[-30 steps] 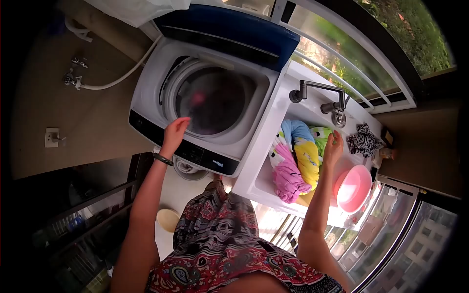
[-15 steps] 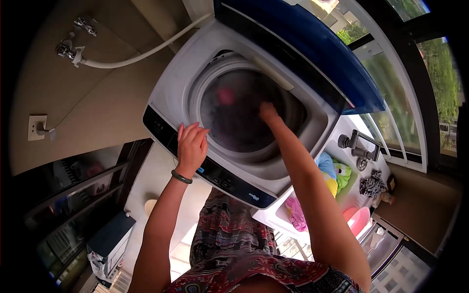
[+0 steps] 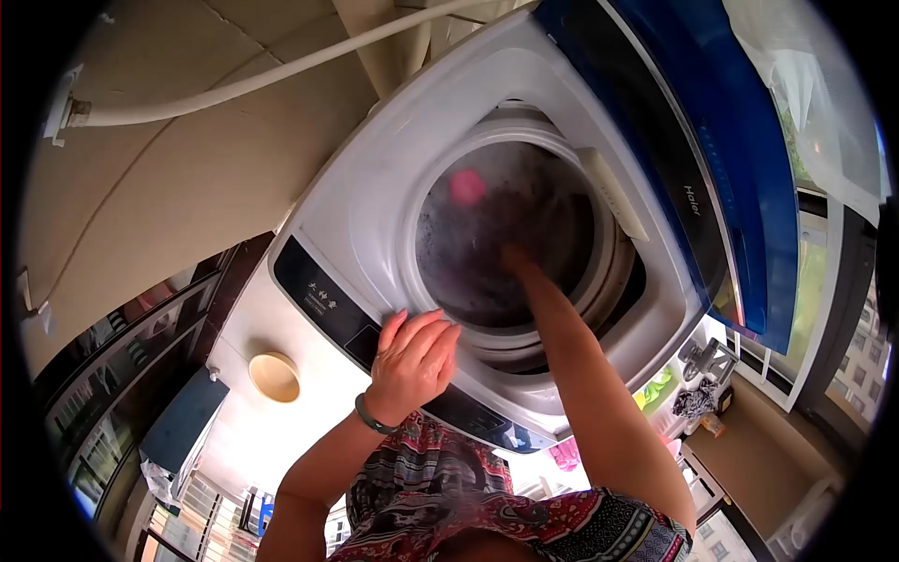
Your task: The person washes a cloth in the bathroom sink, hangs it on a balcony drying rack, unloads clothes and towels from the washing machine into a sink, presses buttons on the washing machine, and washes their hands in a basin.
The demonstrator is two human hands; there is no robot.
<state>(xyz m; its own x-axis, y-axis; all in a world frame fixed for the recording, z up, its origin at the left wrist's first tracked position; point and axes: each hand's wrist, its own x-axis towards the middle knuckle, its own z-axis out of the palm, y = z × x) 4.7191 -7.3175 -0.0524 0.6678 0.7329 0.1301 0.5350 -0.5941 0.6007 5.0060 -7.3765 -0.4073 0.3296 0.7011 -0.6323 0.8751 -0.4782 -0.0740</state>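
A top-loading washing machine (image 3: 375, 103) stands before me with its blue lid (image 3: 740, 140) raised. Murky dark water (image 3: 468, 253) fills the drum, and a round pink thing (image 3: 467, 187) shows near its far left side. My right hand (image 3: 515, 257) reaches down into this water; its fingers are under the surface, so what they hold, if anything, is hidden. On the machine's front edge, by the control panel (image 3: 318, 298), rests my left hand (image 3: 414, 361), wet, with its fingers stretched out and nothing in it. A dark bracelet (image 3: 375, 417) circles the left wrist.
A pale hose (image 3: 234, 89) runs from the wall to the back of the machine. On the right is a sink area with a tap (image 3: 714, 360), green cloth (image 3: 655, 386) and pink cloth (image 3: 566, 455). A beige basin (image 3: 274, 377) lies on the floor at left.
My view has moved closer to the machine and turned. My right hand has gone deeper into the water, its fingers no longer showing. The left hand still rests at the front edge.
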